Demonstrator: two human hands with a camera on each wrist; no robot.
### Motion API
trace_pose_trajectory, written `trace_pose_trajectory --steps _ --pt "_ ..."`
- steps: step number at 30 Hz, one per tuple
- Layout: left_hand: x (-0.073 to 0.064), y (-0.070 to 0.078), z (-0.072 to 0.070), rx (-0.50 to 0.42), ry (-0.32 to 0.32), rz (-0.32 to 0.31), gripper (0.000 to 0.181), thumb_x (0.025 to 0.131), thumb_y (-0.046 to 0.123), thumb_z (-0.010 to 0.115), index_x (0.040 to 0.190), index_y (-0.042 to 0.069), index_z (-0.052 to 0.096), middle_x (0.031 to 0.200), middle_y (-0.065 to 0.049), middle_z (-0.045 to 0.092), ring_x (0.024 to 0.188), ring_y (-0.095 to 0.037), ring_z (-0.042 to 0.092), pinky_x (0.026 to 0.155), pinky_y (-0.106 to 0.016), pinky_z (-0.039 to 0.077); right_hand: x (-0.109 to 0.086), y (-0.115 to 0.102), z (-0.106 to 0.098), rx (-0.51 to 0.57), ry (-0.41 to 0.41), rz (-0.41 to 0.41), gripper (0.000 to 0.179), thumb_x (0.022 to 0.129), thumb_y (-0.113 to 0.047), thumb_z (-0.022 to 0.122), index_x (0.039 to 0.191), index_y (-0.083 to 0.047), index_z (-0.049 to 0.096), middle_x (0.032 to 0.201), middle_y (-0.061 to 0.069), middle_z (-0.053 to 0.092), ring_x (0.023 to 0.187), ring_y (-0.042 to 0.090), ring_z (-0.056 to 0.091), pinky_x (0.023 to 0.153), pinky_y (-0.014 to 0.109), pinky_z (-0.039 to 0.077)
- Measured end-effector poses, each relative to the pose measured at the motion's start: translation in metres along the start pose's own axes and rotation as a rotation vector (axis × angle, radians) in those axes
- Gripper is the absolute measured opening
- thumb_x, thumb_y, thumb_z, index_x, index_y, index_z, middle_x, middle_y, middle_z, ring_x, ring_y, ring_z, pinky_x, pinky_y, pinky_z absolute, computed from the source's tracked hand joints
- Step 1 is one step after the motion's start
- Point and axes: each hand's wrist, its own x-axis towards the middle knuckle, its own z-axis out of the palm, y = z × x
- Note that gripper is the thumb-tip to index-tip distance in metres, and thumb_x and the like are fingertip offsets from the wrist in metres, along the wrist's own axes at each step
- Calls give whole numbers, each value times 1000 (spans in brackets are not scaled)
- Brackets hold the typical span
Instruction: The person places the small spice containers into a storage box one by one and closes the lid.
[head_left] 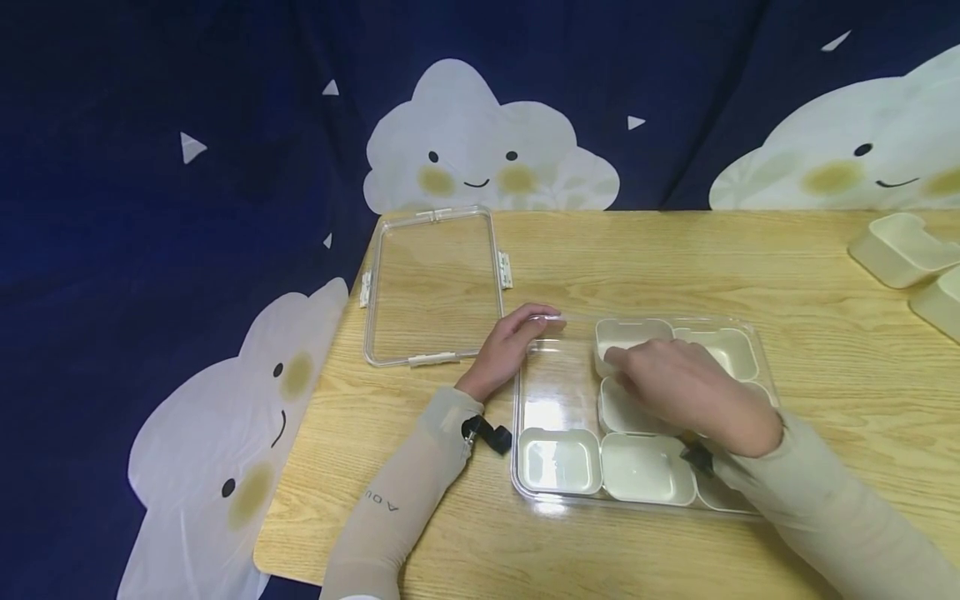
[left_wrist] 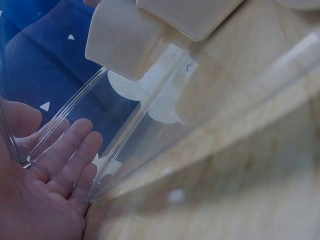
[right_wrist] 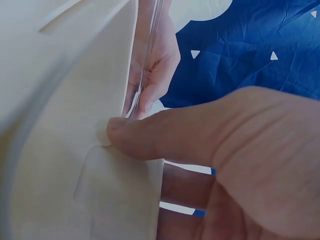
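A clear plastic box [head_left: 558,379] stands on the table, with several off-white bins in it. My left hand [head_left: 510,346] holds its far left corner, fingers round the outside of the clear wall [left_wrist: 65,155]. My right hand [head_left: 686,383] pinches the wall of a small off-white bin [head_left: 633,331] at the box's back, thumb [right_wrist: 145,135] on one face and fingers on the other. Behind that hand sits a partly hidden bin [head_left: 618,408]. In the front row are a small bin [head_left: 558,462] and a larger bin [head_left: 648,471]; a bin [head_left: 727,350] fills the back right.
A clear lid [head_left: 435,283] with white clips lies flat at the table's back left. Two more off-white bins, one behind [head_left: 896,250] and one in front [head_left: 941,304], stand at the right edge. A dark blue curtain [head_left: 652,50] with clouds hangs behind the wooden table [head_left: 675,267].
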Motion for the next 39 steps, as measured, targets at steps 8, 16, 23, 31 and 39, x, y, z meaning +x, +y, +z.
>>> trace_pose_trajectory --steps 8,16,23,31,39 --pt "0 0 0 12 14 -1 34 110 24 45 135 11 63 133 -11 72 130 -24 66 120 -39 42 0 0 1 -17 -36 -1 22 94 -7 62 80 -21 53 62 -7 49 53 15 40 45 29 31" --pt "0 0 -1 5 8 -4 34 110 25 44 136 11 62 134 -11 72 131 -24 66 120 -40 42 -2 0 3 6 -118 -11 17 93 -15 64 83 -22 53 68 -6 52 57 15 43 47 30 33" --pt "-1 0 0 9 17 -11 34 110 27 45 135 14 63 133 -10 73 130 -21 66 119 -40 44 -2 3 7 52 -179 -36 13 91 -18 66 90 -18 53 73 -5 53 59 14 44 49 29 35" --pt "0 -2 0 8 14 -10 34 110 27 45 135 13 63 133 -10 73 129 -21 66 118 -41 44 -2 5 8 65 -174 -64 12 91 -16 66 91 -17 53 74 -5 54 59 13 45 51 27 37" --pt "1 -3 -1 1 4 -1 35 109 27 44 135 11 63 132 -12 73 129 -22 67 119 -40 44 -1 8 10 55 -156 -107 13 93 -12 65 90 -17 54 72 -6 53 60 10 44 53 25 39"
